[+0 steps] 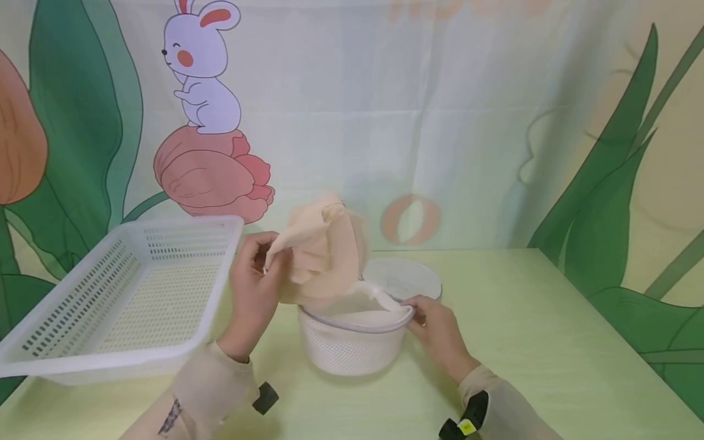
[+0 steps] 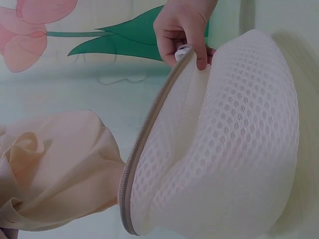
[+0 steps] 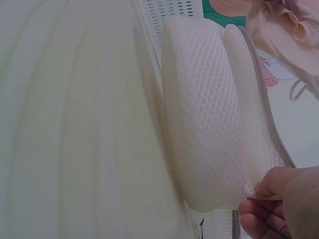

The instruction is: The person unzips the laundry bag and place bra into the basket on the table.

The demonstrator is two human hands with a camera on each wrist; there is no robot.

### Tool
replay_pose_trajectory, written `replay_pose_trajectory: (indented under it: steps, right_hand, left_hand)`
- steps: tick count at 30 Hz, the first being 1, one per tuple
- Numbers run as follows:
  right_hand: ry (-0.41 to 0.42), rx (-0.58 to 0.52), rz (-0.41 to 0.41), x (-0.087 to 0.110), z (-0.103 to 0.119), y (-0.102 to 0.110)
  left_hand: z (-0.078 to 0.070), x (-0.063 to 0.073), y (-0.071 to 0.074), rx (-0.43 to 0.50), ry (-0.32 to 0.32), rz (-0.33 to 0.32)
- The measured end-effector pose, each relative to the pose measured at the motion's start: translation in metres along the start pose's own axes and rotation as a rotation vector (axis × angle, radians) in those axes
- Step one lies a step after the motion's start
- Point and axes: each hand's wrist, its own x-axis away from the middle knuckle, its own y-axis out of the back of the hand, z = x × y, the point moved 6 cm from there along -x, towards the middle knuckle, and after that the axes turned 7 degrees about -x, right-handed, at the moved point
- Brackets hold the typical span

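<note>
A round white mesh laundry bag [image 1: 352, 351] stands on the table with its zippered mouth upward and unzipped. Its round lid [image 1: 404, 275] lies folded back behind it. My right hand [image 1: 437, 333] pinches the bag's rim on the right side; in the right wrist view, thumb and fingers [image 3: 271, 186] squeeze the mesh by the zipper. Over the bag's left part, my left hand [image 1: 255, 293] holds up a thin peach-coloured cloth garment [image 1: 330, 244] by a bunched edge. The garment [image 2: 65, 169] hangs beside the zipper [image 2: 149, 122] in the left wrist view; its lower end is partly hidden.
A large white slotted plastic basket [image 1: 206, 318] sits on the left of the pale green table [image 1: 528, 342]. Behind the table hangs a printed curtain [image 1: 341, 91] with a rabbit and flowers. Both wrists wear dark strapped devices.
</note>
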Motion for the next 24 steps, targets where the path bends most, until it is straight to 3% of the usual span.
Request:
replay_pose_trajectory:
  steps: [9,17,24]
  right_hand:
    - [-0.036,-0.007,0.015,0.0,-0.002,-0.001]
    - [-0.02,-0.004,0.005,0.001,-0.002,0.001]
    - [-0.015,-0.017,0.011,0.001,0.0,0.0]
  left_hand:
    - [-0.003,-0.006,0.02,-0.058,0.043,0.016]
    - [-0.003,-0.013,0.039,-0.072,0.062,-0.006]
    - [0.002,-0.02,0.061,-0.184,0.07,0.015]
